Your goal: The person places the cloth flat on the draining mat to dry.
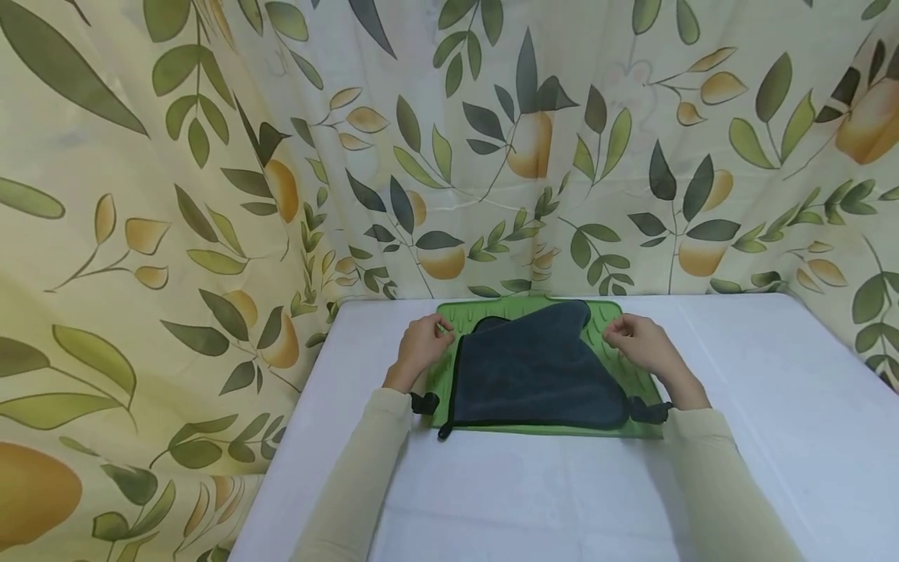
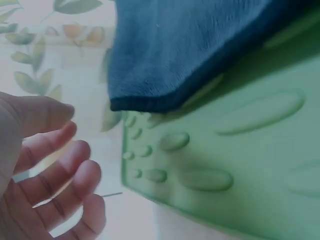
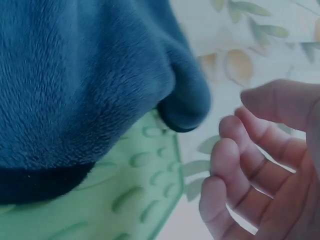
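Observation:
A dark blue plush cloth with a black bound edge lies loosely folded on a green mat. Raised oval bumps cover the mat, as both wrist views show. Left of the cloth, my left hand hovers by the mat's edge, fingers loosely bent and holding nothing. In the left wrist view, a gap separates those fingers from the cloth's corner. My right hand is at the mat's right side, also loosely bent around nothing. Its fingertips stay apart from the cloth's rounded fold.
The mat lies on a white-covered table, close to its far edge. A curtain printed with leaves and orange fruit hangs behind the table and along its left side. Dark straps show at both wrists.

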`<action>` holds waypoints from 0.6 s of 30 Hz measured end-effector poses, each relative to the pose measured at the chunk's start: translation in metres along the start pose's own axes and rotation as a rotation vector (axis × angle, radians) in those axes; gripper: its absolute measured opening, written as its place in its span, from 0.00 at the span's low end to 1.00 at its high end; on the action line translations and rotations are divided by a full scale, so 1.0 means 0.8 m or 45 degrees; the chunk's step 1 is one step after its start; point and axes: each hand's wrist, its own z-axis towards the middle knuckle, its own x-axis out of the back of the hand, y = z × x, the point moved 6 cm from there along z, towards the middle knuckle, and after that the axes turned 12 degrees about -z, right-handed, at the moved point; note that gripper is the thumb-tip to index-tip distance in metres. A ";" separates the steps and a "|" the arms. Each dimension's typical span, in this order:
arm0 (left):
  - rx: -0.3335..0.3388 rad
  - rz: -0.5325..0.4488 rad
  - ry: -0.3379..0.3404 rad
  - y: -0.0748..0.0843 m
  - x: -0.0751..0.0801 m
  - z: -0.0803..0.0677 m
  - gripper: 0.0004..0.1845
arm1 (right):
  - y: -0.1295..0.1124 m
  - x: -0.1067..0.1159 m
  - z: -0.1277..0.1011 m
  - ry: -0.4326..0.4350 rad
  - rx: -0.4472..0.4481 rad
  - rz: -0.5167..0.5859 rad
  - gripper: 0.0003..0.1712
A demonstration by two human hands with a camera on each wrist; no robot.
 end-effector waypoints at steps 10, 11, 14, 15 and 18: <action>0.077 0.012 -0.084 -0.007 -0.030 0.042 0.08 | 0.013 -0.013 0.056 -0.092 0.011 -0.096 0.24; 0.090 0.012 -0.097 -0.007 -0.034 0.045 0.09 | 0.015 -0.016 0.061 -0.118 -0.006 -0.078 0.27; 0.128 0.027 -0.129 -0.007 -0.044 0.053 0.11 | 0.021 -0.023 0.072 -0.204 -0.048 -0.010 0.35; 0.135 0.028 -0.138 -0.007 -0.046 0.054 0.12 | 0.022 -0.025 0.075 -0.228 -0.060 0.013 0.36; 0.152 0.043 -0.169 -0.005 -0.053 0.059 0.15 | 0.024 -0.030 0.081 -0.276 -0.091 0.079 0.39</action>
